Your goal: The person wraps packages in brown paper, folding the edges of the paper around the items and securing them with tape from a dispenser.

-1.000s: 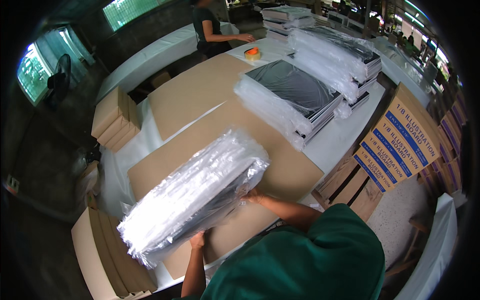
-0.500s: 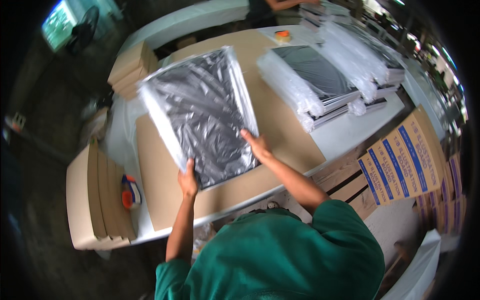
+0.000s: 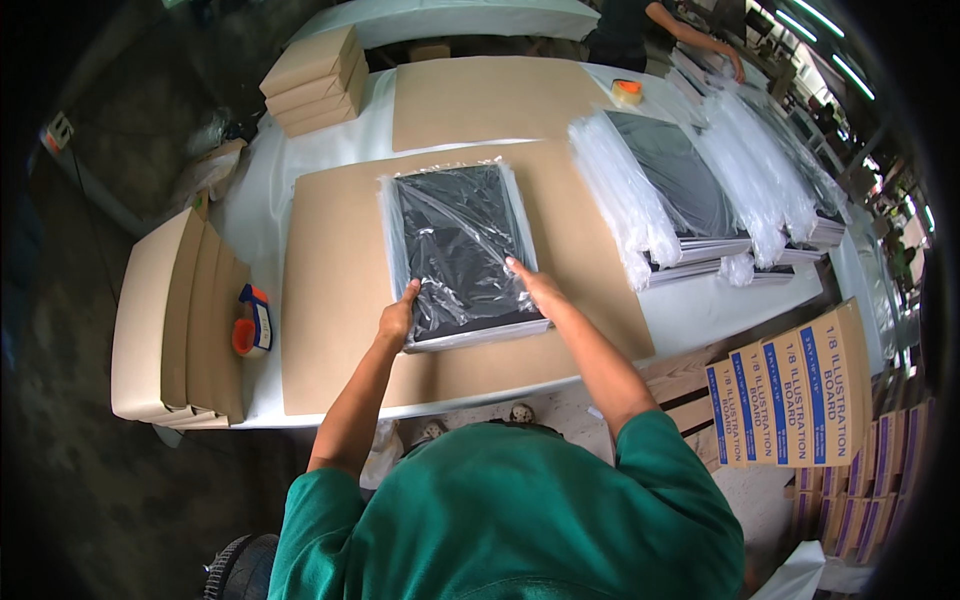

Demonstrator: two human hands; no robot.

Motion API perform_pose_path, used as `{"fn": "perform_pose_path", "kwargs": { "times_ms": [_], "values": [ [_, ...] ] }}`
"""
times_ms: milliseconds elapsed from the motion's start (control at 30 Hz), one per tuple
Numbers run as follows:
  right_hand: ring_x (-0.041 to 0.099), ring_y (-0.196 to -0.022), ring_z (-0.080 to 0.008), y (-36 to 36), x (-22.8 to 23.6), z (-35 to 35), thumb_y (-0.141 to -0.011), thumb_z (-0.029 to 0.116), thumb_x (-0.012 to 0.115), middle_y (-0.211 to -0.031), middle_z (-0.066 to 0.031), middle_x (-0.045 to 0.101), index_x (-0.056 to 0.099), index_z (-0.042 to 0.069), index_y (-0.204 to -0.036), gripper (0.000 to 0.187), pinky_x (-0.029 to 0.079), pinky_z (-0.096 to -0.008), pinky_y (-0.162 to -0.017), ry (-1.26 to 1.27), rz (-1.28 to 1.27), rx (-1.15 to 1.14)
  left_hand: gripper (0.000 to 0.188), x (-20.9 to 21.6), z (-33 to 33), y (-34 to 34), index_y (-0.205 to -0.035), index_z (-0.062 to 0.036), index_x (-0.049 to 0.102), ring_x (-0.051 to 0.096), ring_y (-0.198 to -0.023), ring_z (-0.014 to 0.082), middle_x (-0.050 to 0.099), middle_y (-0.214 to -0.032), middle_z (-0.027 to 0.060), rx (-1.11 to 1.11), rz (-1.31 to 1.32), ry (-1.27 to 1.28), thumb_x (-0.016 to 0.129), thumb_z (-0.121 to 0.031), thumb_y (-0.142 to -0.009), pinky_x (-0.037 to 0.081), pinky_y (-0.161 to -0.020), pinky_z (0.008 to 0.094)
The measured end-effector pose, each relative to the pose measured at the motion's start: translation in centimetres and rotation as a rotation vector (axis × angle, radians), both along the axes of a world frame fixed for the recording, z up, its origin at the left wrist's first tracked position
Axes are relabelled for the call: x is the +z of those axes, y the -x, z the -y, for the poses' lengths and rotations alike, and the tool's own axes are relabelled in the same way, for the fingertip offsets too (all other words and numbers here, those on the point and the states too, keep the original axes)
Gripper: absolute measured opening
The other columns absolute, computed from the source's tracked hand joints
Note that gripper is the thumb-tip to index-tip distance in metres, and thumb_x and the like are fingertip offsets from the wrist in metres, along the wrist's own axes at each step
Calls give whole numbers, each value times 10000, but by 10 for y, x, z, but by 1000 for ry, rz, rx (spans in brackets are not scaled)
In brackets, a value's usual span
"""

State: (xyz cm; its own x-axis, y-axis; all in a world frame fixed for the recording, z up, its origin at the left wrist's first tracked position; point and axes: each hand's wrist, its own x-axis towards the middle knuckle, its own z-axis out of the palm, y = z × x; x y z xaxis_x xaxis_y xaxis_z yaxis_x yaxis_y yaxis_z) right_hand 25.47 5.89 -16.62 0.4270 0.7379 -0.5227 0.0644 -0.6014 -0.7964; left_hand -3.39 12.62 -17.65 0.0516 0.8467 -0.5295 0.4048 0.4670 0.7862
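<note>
A stack of black boards in clear plastic wrap (image 3: 465, 250) lies on a large sheet of brown paper (image 3: 330, 300) on the table. My left hand (image 3: 398, 318) grips the stack's near left edge, thumb on top. On the opposite edge, my right hand (image 3: 537, 290) holds it the same way, thumb over the wrap. The fingers under the edges are hidden. Further right lie more plastic-wrapped black boards (image 3: 675, 175) in stacks.
Brown paper-wrapped packages stand at the left (image 3: 155, 320) and back left (image 3: 315, 75). A tape dispenser (image 3: 255, 320) sits by the left ones; a tape roll (image 3: 627, 92) lies at the back. Labelled cartons (image 3: 790, 395) are stacked at right. A co-worker's arm (image 3: 700, 38) reaches in at the far right.
The wrapped stack was held tilted above the paper; now it lies flat and straighter on it. Both hands have kept their grip on its sides. My view has shifted too.
</note>
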Motion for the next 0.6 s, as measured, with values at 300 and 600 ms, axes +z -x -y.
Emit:
{"fn": "perform_pose_path", "kwargs": {
  "times_ms": [300, 600],
  "values": [
    [556, -985, -285, 10, 0, -11, -665, 724, 592, -1017, -230, 606, 621, -110, -963, 886, 400, -383, -882, -20, -86, -14, 925, -11, -34, 9, -1119, 149, 536, 549, -1060, 279, 566, -1143, 232, -19, 74, 100, 587, -679, -710, 384, -944, 315],
    [434, -1205, -325, 15, 12, -17, -679, 709, 591, -1257, -270, 475, 523, -108, -1165, 953, 325, -390, -997, 5, -92, 12, 924, -7, -34, 10, -1126, 162, 521, 543, -1069, 285, 561, -1147, 242, -47, 173, 101, 554, -678, -741, 375, -955, 319]
  ]
}}
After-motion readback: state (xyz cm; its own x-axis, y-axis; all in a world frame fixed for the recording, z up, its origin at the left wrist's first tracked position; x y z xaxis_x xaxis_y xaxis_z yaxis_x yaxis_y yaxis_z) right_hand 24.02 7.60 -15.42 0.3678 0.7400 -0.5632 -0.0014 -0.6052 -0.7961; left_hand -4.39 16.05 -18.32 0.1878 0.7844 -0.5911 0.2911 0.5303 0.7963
